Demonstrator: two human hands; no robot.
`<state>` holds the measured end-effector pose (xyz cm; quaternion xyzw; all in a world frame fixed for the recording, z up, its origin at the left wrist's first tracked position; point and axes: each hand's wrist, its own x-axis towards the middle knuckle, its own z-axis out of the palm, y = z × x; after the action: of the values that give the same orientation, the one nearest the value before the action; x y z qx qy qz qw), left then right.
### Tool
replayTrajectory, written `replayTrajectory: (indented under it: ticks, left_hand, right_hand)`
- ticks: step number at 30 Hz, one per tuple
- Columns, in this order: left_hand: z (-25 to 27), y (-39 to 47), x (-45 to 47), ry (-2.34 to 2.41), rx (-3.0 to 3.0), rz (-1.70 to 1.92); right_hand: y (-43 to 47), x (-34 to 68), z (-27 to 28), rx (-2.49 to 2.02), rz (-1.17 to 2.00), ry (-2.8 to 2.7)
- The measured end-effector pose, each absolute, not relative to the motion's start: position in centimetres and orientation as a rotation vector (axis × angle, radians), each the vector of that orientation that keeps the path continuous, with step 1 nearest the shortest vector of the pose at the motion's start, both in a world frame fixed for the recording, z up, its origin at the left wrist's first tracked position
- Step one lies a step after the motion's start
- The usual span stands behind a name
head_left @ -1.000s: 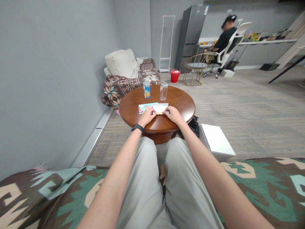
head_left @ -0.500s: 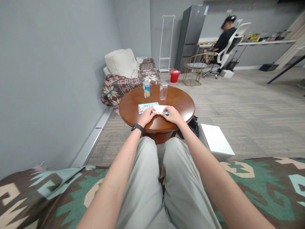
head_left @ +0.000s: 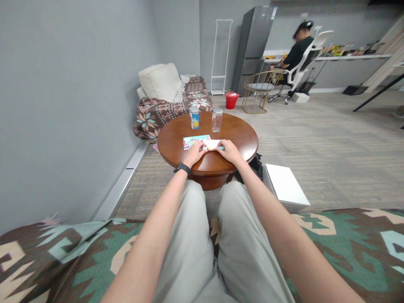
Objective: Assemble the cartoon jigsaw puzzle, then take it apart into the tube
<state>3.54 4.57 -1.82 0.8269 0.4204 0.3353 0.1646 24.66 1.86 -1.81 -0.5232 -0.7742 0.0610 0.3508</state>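
On the round brown table (head_left: 172, 136), a white sheet of paper (head_left: 212, 143) lies between my hands, its near edge showing a colourful strip that looks folded or rolled up. At the left end of that strip, my left hand (head_left: 194, 154), with a black watch on the wrist, has its fingers bent and closed on the paper. My right hand (head_left: 231, 152) grips the other end, where a bit of blue shows by the fingertips. A colourful printed card (head_left: 190, 141) lies partly under or behind the white sheet; the overlap is unclear.
Behind the paper stand a can with a blue and yellow label (head_left: 195, 119) and a clear lidded jar (head_left: 216, 121). A white box (head_left: 284, 183) sits on the floor at the right. Farther back are a red bin (head_left: 231, 101) and a seated person (head_left: 296, 52).
Both hands stay almost in place. The colourful strip at the paper's near edge looks slightly different between the fingers, and my knees have shifted slightly apart.
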Motion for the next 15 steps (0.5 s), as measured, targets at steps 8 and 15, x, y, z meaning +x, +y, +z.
replayTrajectory:
  ticks: [8, 15]
  left_hand:
    - [-1.51, 4.41, 3.74, 1.204, 2.380, 0.955]
    - [-1.29, 4.19, 3.76, 1.213, 2.360, 0.962]
  right_hand:
    - [1.88, 24.74, -1.66, -1.379, 0.106, -2.005]
    - [1.49, 24.37, -1.68, -1.370, 0.005, -2.062]
